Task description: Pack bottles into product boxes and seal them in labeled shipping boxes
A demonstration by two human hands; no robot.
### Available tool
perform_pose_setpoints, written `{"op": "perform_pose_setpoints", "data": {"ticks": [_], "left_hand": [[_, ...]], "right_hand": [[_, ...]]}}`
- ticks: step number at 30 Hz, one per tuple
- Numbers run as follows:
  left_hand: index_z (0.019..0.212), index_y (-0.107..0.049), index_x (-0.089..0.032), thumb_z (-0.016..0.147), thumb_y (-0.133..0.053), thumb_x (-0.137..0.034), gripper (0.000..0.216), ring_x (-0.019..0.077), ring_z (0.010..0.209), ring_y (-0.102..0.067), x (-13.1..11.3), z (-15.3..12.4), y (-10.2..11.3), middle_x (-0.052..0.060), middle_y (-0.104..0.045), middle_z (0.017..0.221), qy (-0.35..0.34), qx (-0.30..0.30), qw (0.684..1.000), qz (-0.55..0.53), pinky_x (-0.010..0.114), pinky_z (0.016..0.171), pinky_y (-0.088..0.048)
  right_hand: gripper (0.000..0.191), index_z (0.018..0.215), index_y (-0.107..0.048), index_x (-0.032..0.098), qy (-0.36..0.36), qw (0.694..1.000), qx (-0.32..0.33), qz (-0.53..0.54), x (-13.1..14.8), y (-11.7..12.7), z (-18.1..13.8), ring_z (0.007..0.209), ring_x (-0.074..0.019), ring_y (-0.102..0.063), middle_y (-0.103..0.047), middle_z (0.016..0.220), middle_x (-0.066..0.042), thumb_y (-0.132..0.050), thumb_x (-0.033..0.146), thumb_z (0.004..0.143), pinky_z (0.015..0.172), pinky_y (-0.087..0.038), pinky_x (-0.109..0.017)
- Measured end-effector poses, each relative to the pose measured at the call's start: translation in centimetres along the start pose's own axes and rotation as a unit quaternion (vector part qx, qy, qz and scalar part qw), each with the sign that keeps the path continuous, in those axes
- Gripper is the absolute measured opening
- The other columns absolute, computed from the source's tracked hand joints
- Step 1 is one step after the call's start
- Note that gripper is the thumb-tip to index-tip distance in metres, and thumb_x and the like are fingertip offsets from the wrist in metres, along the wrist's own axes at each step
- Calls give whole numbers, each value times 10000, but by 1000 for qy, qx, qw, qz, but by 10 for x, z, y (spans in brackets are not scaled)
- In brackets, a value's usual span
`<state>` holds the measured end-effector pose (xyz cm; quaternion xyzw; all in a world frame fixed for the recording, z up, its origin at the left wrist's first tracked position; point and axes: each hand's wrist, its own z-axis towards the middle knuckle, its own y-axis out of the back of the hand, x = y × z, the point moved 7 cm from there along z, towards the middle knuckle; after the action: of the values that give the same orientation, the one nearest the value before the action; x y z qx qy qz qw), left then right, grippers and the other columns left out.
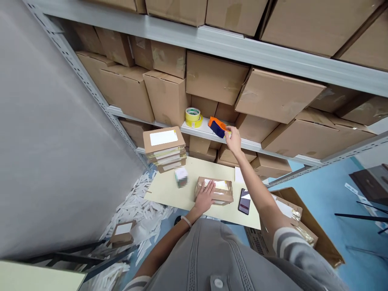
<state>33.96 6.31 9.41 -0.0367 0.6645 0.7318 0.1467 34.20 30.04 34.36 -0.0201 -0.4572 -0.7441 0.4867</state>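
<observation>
My left hand point(206, 197) lies flat, fingers spread, on top of a taped cardboard box point(222, 197) with a white label. My right hand point(233, 139) reaches to the shelf, its fingers closed round the end of an orange and dark blue tape dispenser point(217, 127). The dispenser is at the shelf's front edge; whether it still rests on the shelf I cannot tell. Left of it, rolls of tape point(193, 117) are stacked on the shelf. The box sits on a pale yellow table point(163, 190), with a phone point(244, 201) to its right.
Several labelled flat boxes point(164, 139) are stacked at the table's back left, near a small blurred item point(181, 177). Metal shelving point(212, 40) full of cartons rises behind. An open carton point(324, 238) holds boxes at right. Paper strips point(133, 210) cover the floor at left.
</observation>
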Motion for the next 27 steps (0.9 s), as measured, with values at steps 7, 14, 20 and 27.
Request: {"op": "perform_pose_setpoints", "data": {"ticks": [7,14,20,27], "left_hand": [[1563,-58,-112,900,-496,-496,883,242,1508,-95,5,-5,6,124,-169,1613,-5,-26,999,19,491,1233,-70],[1564,-90,-131,910,-479,-508,849,232,1508,-89,9,-9,9,108,-156,1618,-7,-31,999,21,474,1236,-57],[1563,-89,-117,916,-469,-480,833,228,1509,-71,10,-6,3,107,-137,1621,1,-17,999,29,473,1234,-73],[1551,-68,-55,905,-487,-489,884,237,1513,-20,9,-4,0,128,-107,1619,5,20,999,44,513,1228,-73]], "right_hand": [[297,1120,-543,86,-36,989,77,-120,-12,-60,40,1083,-330,-517,-612,1108,-218,-457,284,915,1008,-341,-522],[240,1065,-566,145,-15,994,61,-85,-21,-64,16,1069,-287,-513,-635,1097,-162,-457,302,920,1029,-325,-498],[376,1066,-593,183,-47,997,60,25,-22,-25,-27,988,-278,-547,-666,1065,-120,-435,492,922,970,-385,-451],[526,887,-654,202,-281,901,71,323,-62,-6,-140,791,-219,-580,-672,822,-41,-510,700,800,776,-465,-332]]}}
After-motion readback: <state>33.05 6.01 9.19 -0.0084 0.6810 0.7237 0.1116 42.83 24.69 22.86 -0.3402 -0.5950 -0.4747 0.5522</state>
